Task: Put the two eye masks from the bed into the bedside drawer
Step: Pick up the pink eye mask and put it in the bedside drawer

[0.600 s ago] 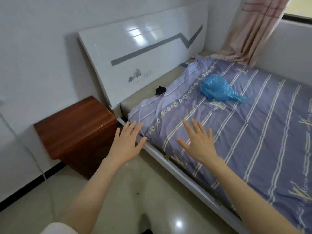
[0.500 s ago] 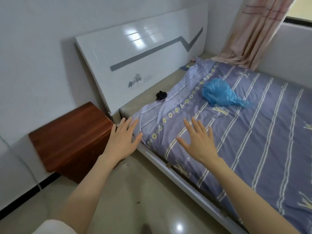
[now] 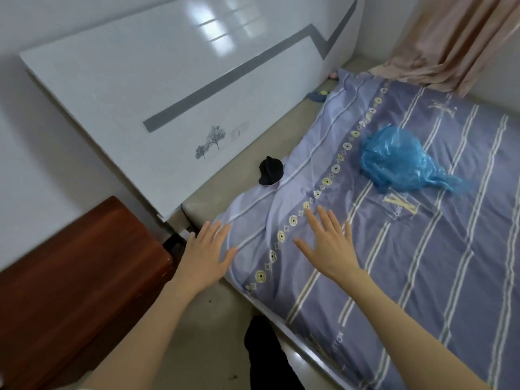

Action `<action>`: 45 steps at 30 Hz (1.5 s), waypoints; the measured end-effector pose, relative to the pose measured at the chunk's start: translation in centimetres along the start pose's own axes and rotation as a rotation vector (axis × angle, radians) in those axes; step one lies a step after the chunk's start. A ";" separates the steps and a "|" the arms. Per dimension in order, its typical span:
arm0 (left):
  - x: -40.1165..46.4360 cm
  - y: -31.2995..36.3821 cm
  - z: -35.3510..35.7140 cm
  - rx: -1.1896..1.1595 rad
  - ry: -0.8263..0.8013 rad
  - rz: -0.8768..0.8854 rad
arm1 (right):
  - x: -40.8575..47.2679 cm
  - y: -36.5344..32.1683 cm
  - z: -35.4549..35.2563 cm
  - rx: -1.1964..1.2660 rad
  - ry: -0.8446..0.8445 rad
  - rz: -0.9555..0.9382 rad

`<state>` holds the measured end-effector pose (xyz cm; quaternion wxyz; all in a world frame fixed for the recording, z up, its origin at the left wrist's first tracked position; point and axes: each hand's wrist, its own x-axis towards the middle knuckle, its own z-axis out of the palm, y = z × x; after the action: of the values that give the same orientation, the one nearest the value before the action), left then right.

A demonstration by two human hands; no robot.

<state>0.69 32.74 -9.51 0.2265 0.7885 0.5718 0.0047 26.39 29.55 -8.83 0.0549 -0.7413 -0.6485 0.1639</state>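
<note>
While the purple striped bed cover [image 3: 422, 249] fills the right side, a reddish-brown wooden bedside cabinet [image 3: 70, 277] stands at left. The left hand [image 3: 204, 257] and right hand [image 3: 330, 249] hover spread and empty over the cover's near corner. A small black fabric eye mask [image 3: 270, 170] lies by the white headboard [image 3: 168, 94]; another I cannot make out.
</note>
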 end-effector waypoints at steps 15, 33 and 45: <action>26.5 -2.0 10.3 0.036 -0.122 0.088 | 22.7 6.6 15.1 0.082 -0.231 0.085; 34.1 -1.0 10.3 -0.277 0.203 -0.008 | 24.4 7.2 17.2 0.262 -0.327 0.133; 19.1 0.3 -3.1 -1.028 0.004 -0.299 | 17.8 -2.1 4.2 1.040 -0.386 0.284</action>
<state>6.74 51.07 -11.40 0.5806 0.4858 0.6024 0.2532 24.98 46.74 -15.21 0.2705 -0.6534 -0.3748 0.5995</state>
